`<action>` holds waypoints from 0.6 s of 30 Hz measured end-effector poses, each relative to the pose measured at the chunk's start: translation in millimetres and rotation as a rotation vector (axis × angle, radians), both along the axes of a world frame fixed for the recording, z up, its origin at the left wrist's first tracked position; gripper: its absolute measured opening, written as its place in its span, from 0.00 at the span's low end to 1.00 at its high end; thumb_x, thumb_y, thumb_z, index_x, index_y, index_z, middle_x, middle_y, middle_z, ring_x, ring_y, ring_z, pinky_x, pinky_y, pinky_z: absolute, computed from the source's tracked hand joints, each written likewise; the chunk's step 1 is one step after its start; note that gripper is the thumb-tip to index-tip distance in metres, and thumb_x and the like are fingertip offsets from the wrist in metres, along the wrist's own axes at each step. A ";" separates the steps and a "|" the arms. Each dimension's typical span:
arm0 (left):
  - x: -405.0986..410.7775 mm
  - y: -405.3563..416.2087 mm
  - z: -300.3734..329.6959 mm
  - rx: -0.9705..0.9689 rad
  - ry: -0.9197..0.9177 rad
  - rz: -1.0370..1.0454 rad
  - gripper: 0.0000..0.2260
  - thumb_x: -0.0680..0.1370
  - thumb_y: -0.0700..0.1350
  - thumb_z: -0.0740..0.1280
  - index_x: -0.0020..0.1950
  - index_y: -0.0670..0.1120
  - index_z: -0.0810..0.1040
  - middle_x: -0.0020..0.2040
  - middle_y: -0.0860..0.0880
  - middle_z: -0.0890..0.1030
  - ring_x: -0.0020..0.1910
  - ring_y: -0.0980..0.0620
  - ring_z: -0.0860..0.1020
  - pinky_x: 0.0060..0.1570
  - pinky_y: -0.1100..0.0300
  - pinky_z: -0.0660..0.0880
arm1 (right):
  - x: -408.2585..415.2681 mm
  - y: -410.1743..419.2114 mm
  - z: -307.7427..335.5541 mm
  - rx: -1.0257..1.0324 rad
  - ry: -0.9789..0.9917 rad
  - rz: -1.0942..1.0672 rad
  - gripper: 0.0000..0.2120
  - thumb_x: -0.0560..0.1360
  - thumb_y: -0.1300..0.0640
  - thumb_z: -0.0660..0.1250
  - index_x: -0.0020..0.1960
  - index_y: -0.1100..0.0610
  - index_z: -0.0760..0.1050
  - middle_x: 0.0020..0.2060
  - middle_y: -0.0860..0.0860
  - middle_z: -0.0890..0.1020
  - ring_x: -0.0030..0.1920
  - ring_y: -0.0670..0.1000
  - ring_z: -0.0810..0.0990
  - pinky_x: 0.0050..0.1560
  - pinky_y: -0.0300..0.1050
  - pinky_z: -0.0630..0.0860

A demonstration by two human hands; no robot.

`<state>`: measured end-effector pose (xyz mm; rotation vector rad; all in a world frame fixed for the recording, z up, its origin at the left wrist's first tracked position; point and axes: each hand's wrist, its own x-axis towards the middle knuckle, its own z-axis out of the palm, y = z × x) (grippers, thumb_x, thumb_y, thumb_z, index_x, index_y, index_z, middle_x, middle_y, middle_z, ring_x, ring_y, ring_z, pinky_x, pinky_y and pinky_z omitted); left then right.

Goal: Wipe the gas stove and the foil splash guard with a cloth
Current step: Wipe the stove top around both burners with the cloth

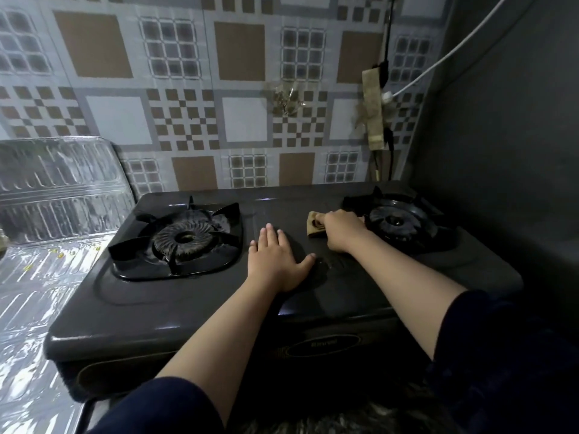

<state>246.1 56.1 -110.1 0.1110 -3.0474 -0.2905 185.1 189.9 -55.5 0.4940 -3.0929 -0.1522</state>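
A dark two-burner gas stove (175,308) fills the middle of the view. My left hand (275,258) lies flat and open on the stove top between the burners. My right hand (341,228) is closed on a small tan cloth (315,225), pressing it on the stove top just left of the right burner (394,220). Most of the cloth is hidden under my fingers. The left burner (185,238) sits in its black pan support. The shiny foil splash guard (59,189) stands at the far left and continues as foil on the counter (34,296).
A patterned tiled wall (238,89) rises behind the stove. A taped power strip (374,104) with a white cable and black cords hangs on the wall at the right. A dark grey side wall (507,136) closes in the stove's right side.
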 end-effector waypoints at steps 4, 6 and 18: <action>0.4 -0.7 1.3 -0.005 -0.011 0.000 0.43 0.76 0.70 0.51 0.79 0.40 0.48 0.79 0.39 0.45 0.78 0.43 0.44 0.75 0.46 0.47 | 24.9 13.0 -0.6 -0.049 -0.013 -0.011 0.25 0.75 0.66 0.61 0.71 0.55 0.65 0.65 0.59 0.73 0.62 0.60 0.74 0.57 0.50 0.74; 0.8 -0.6 2.2 -0.002 -0.015 0.002 0.43 0.76 0.70 0.50 0.79 0.40 0.47 0.79 0.39 0.45 0.78 0.43 0.44 0.75 0.46 0.47 | 33.5 23.0 -6.0 -0.089 -0.038 -0.009 0.31 0.73 0.66 0.61 0.74 0.51 0.62 0.69 0.58 0.70 0.65 0.61 0.72 0.62 0.51 0.72; 5.3 0.0 5.3 -0.013 -0.036 -0.003 0.44 0.76 0.70 0.50 0.79 0.39 0.47 0.79 0.40 0.45 0.78 0.44 0.45 0.75 0.46 0.48 | 109.5 70.7 -20.1 -0.132 -0.068 0.130 0.39 0.70 0.73 0.57 0.76 0.47 0.56 0.77 0.49 0.56 0.76 0.54 0.57 0.75 0.52 0.55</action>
